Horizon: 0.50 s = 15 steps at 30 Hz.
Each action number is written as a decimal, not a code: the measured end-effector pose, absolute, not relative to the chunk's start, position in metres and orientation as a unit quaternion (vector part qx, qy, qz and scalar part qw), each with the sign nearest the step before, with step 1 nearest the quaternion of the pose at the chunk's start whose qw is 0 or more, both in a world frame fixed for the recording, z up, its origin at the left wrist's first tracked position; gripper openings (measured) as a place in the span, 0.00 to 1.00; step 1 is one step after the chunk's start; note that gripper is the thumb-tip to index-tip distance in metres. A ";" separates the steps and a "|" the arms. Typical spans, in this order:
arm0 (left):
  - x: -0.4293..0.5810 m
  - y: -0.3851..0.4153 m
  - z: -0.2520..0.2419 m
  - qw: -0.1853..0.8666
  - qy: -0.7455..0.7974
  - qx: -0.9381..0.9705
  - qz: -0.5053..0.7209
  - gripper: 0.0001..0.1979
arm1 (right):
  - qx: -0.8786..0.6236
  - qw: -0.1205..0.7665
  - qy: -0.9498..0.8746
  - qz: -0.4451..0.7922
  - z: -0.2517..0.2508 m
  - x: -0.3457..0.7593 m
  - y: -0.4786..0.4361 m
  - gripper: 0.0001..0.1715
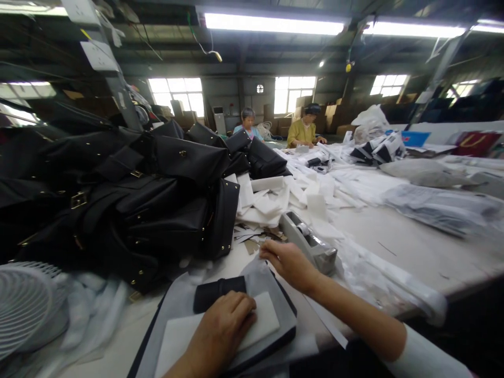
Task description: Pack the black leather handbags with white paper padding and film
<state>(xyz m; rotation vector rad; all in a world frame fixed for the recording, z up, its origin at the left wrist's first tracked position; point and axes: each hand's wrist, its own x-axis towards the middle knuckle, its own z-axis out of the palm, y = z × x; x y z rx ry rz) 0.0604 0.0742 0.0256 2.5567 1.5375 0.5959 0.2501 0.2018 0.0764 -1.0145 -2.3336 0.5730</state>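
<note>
The right hand is pinching the tissue sheet at its edge. Left of that pinch, the left hand is resting palm-down, unclenched, on a white pad, beside a black piece.

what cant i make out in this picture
In the head view:
White sheet: partly covered by the left hand.
Fan: cut off by the left edge.
Black bags: overlapping one another, so uncountable.
Worker in yellow: too small to tell what is being handled.
</note>
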 end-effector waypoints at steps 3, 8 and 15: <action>0.060 0.075 0.024 0.052 0.502 0.841 0.195 0.04 | -0.348 0.237 -0.883 0.208 0.086 0.250 0.235 0.05; 0.057 0.079 0.021 0.051 0.497 0.841 0.206 0.02 | -0.322 0.198 -0.900 0.216 0.101 0.257 0.253 0.07; 0.057 0.078 0.019 0.057 0.513 0.826 0.227 0.05 | -0.220 0.171 -0.944 0.175 0.109 0.271 0.214 0.11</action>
